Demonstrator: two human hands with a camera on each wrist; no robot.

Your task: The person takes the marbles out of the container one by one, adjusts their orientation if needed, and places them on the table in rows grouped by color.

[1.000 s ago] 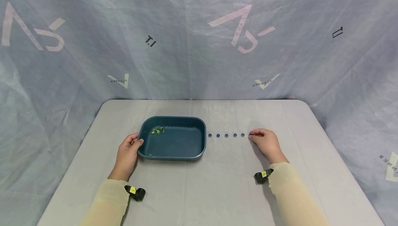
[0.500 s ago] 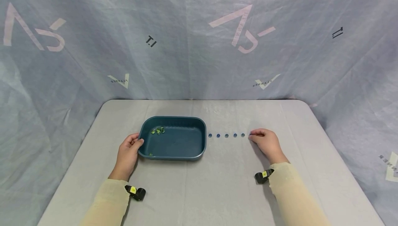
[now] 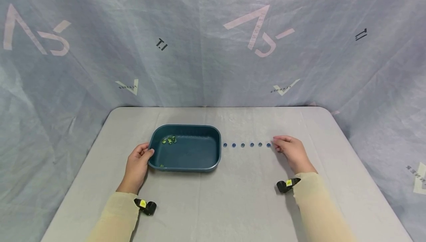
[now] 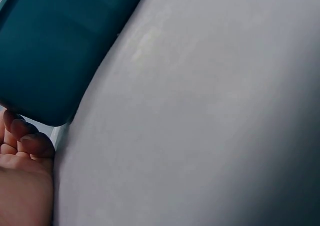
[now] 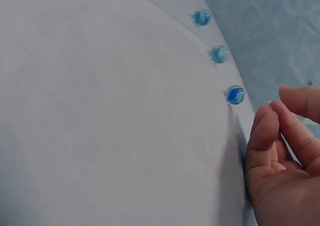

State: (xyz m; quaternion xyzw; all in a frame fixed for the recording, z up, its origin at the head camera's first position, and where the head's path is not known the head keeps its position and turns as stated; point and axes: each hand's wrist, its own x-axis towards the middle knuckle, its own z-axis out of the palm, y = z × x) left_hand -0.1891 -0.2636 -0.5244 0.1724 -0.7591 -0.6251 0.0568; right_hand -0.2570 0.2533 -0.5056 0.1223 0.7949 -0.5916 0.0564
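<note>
The left hand (image 3: 136,164) grips the near-left rim of the teal tray (image 3: 185,147), fingers curled on it. The right hand (image 3: 292,151) rests just beside the last of 5 blue marbles (image 3: 269,145), fingers loosely bent and apparently empty. A nudge could roll that marble along the tabletop (image 3: 233,197); tilting the tray would shift the green marbles (image 3: 169,140).
</note>
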